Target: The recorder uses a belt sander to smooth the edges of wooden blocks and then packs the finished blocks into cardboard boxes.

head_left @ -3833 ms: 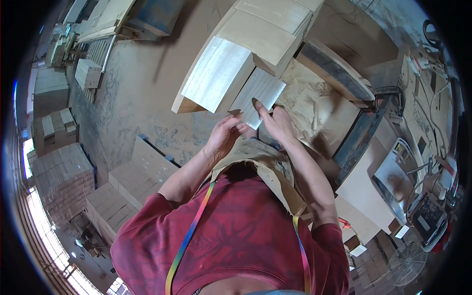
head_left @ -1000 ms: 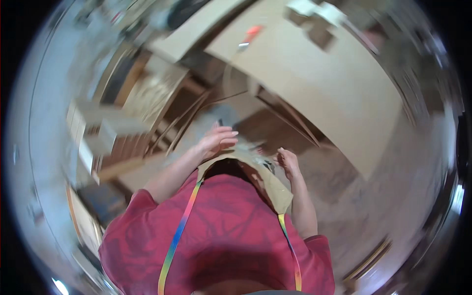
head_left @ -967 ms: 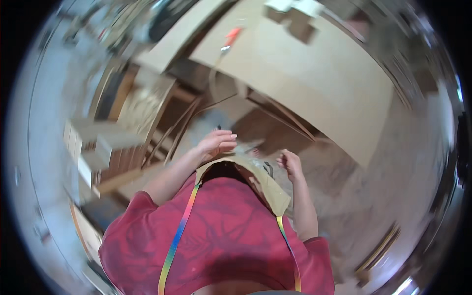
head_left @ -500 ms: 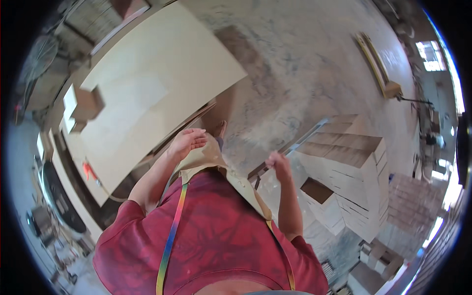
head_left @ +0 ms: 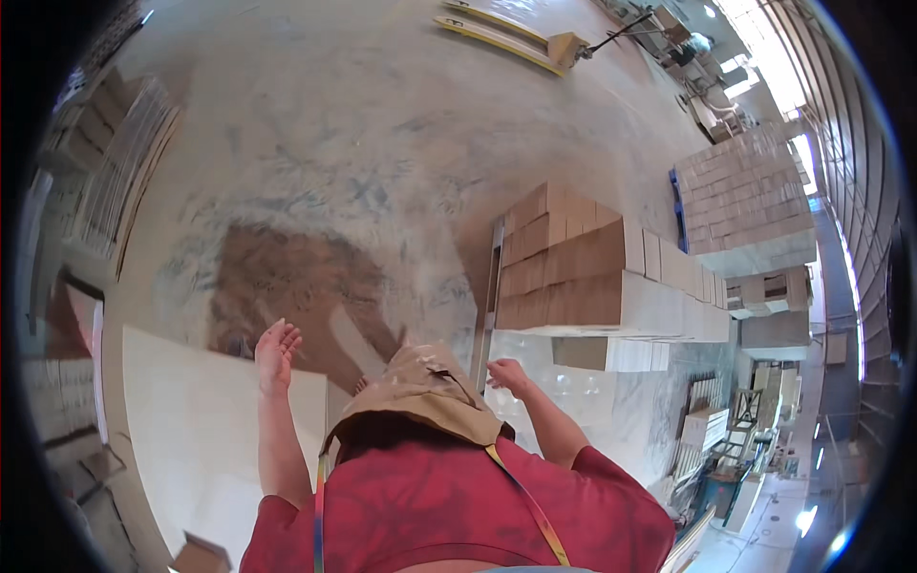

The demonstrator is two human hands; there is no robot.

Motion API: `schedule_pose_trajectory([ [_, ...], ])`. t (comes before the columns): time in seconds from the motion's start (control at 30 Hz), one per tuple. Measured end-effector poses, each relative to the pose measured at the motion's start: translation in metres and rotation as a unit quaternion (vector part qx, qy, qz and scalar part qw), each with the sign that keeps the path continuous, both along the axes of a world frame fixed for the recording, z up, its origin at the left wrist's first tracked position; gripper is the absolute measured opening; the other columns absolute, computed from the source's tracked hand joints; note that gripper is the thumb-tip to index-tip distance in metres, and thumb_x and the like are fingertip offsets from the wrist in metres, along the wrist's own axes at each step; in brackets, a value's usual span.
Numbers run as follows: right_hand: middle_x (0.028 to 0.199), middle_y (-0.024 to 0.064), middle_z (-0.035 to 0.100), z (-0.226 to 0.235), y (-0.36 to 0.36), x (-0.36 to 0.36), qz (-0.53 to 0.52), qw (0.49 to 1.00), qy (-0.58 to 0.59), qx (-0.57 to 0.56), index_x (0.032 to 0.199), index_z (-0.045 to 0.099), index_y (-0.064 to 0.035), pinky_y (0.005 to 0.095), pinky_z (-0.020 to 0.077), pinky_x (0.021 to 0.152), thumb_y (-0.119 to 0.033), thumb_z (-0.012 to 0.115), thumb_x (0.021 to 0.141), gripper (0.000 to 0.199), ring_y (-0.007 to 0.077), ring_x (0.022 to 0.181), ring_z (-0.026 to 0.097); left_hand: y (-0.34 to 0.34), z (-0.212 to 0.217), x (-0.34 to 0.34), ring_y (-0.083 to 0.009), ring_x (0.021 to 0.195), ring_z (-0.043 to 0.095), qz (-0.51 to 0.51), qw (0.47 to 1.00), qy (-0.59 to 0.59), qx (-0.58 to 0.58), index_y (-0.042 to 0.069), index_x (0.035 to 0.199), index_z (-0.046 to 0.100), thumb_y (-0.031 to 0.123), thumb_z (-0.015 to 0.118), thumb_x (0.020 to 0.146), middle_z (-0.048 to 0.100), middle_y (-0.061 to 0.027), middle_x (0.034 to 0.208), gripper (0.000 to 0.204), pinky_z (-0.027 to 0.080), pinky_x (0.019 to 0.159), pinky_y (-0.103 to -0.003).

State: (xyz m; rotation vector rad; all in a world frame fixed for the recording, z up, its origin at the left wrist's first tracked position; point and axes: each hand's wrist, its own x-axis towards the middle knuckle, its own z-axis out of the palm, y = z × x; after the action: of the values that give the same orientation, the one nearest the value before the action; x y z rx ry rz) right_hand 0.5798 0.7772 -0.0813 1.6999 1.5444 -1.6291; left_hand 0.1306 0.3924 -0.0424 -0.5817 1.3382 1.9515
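Note:
My left hand (head_left: 276,355) is raised above the near corner of a large pale sheet (head_left: 196,420) at the lower left. Its fingers are apart and slightly bent, with nothing in them. My right hand (head_left: 507,374) hangs beside a stack of cartons (head_left: 564,277), brown on one side and white on another. Its fingers are curled in, and no object shows in them. A tan apron (head_left: 411,396) hangs from my front over a red shirt.
A yellow pallet jack (head_left: 506,43) stands on the dusty floor far ahead. Far right, a large carton stack (head_left: 750,196) rests on a blue pallet (head_left: 678,210). Stacked flat material (head_left: 124,177) lines the left side. A small brown box (head_left: 201,554) sits at the lower left.
My view and body have turned right, so the pale sheet has slid to the lower left and the carton stack stands ahead right. My left hand has swung outward, apart from the apron.

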Motion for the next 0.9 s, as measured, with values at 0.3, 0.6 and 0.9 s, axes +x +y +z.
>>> schedule_pose_trajectory([
  [0.3,0.08,0.0146,0.077,-0.099,0.081,-0.138,0.339,0.924,-0.047,0.17,0.092,0.08,0.0015,0.0358,0.0592,0.064,-0.05,0.067,0.099,0.054,0.0243,0.063,0.07,-0.049,-0.045,-0.029,-0.021,0.096,0.073,0.085,0.996,-0.008,-0.029,0.0,0.12,0.071,0.022,0.074,0.107,0.075,-0.011,0.105,0.025,0.061,0.088,-0.033],
  [0.6,0.074,0.0091,0.074,-0.032,0.092,-0.416,0.17,0.969,0.156,0.093,0.087,0.079,-0.0004,0.0381,0.0558,0.066,-0.049,0.069,0.099,0.051,0.0252,0.063,0.068,-0.18,-0.019,-0.021,-0.0253,0.098,0.074,0.259,0.966,0.013,0.025,-0.001,0.128,0.069,0.02,0.067,0.112,0.075,-0.0146,0.109,0.027,0.062,0.094,-0.037],
  [0.9,0.078,0.0092,0.073,-0.016,0.099,-0.396,0.417,0.885,0.207,0.004,0.098,0.076,-0.0012,0.0383,0.0567,0.065,-0.042,0.067,0.102,0.042,0.0246,0.066,0.068,-0.031,0.057,-0.079,-0.0259,0.108,0.076,0.233,0.965,0.121,0.004,-0.001,0.137,0.066,0.02,0.07,0.109,0.077,-0.0163,0.121,0.035,0.062,0.097,-0.036],
])
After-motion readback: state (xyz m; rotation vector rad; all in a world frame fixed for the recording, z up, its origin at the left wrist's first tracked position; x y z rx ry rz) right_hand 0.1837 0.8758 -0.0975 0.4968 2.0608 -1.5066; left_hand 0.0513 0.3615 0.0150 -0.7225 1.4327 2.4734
